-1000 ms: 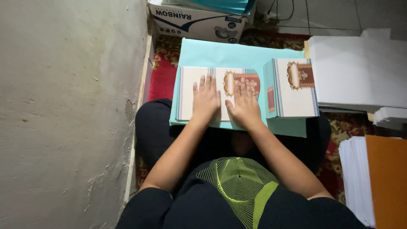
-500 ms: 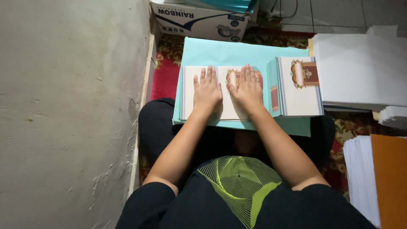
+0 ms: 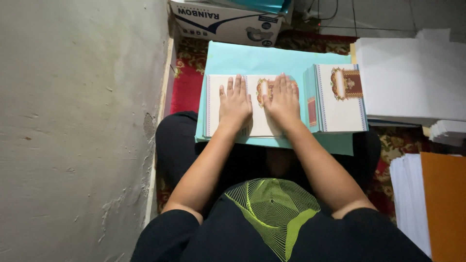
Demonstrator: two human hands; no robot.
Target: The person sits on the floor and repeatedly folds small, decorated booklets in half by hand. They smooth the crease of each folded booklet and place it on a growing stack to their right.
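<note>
Left hand (image 3: 235, 103), right hand (image 3: 281, 101): flat, fingers extended, unclenched, pressing printed cover (image 3: 250, 105). Cover at near-left of turquoise sheet (image 3: 272, 58), long axis left-right. Booklet stack (image 3: 337, 98) just beside, right edge.

Both hands slid forward over the printed sheet (image 3: 262, 109); left hand (image 3: 235, 104) and right hand (image 3: 282, 101) lie flat, more white paper showing behind the fingers (image 3: 238, 85) than before.
</note>
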